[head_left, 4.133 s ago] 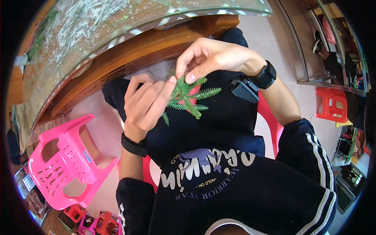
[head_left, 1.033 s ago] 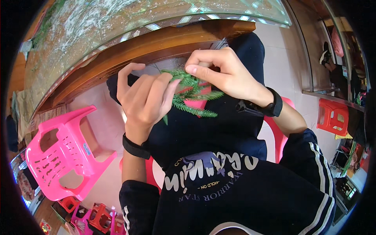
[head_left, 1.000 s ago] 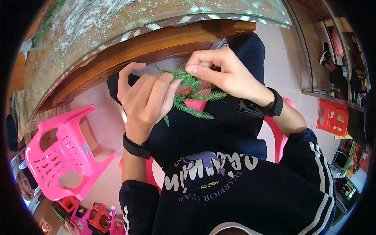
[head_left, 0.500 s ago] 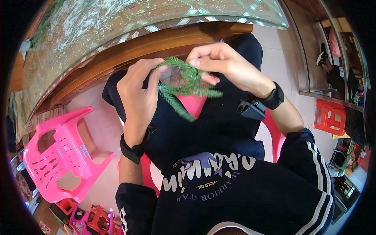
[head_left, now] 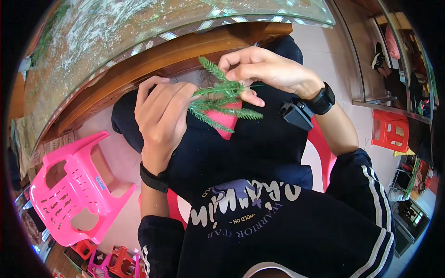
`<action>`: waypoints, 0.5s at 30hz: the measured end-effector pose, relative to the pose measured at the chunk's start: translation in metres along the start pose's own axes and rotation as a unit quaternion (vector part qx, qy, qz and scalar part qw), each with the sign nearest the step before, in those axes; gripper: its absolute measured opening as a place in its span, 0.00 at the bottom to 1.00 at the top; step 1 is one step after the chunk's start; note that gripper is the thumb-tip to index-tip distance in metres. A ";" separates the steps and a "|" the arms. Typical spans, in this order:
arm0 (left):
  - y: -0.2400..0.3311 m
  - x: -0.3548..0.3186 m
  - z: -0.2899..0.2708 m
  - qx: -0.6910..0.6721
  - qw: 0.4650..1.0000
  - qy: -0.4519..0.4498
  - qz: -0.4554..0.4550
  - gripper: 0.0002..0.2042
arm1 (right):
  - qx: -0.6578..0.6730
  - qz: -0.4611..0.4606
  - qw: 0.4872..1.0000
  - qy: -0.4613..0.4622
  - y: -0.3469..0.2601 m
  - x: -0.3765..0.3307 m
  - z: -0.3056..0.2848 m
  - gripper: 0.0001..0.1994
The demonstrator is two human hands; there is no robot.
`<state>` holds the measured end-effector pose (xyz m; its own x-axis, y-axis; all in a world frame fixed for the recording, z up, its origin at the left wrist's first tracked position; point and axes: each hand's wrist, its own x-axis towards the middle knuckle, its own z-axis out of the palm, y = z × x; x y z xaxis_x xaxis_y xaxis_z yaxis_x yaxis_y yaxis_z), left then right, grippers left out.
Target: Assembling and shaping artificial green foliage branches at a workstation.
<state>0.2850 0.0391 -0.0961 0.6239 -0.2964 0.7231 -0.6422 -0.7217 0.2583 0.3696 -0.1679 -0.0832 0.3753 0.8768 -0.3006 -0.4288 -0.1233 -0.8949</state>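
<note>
Above my lap I hold a green pine sprig (head_left: 224, 89), its several needled branches fanning out to the upper left and lower right. My left hand (head_left: 161, 109) has its fingers curled, with the tips at the sprig's left side. On the right, the bent fingers of my right hand (head_left: 273, 72) close around the gathered end of the branches, where thin stems stick out. What exactly lies between the fingertips is partly hidden. Behind the sprig, a pink stool seat (head_left: 225, 121) shows between my dark-clothed legs. Each wrist wears a black band, and a small black device hangs at the right one.
Ahead is a glass-topped wooden table (head_left: 185, 51) with white flecks and green bits on it. A pink plastic chair (head_left: 76, 185) stands at the left. Several small stools sit at the lower left, a red stool (head_left: 390, 132) at the right, near a glass-fronted cabinet (head_left: 343, 55).
The sprig has turned: one branch now points to the upper left, and the branches form a fan instead of an open loop. Both hands have shifted slightly.
</note>
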 end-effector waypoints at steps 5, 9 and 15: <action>-0.001 -0.004 0.004 0.056 0.996 -0.052 -0.038 0.08 | -0.218 -0.081 0.962 0.144 0.013 0.008 0.004 0.05; 0.002 -0.003 0.005 0.054 0.994 -0.070 -0.058 0.07 | -0.460 -0.203 0.827 0.250 0.026 0.014 0.000 0.05; -0.002 -0.006 0.003 0.002 0.983 -0.031 -0.180 0.05 | -0.412 -0.261 0.828 0.275 0.026 0.017 -0.005 0.04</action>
<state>0.2838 0.0404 -0.1033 0.8364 -0.0582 0.5450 -0.3725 -0.7897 0.4874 0.3694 -0.1583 -0.1133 0.7481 0.5933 0.2972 0.5314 -0.2674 -0.8038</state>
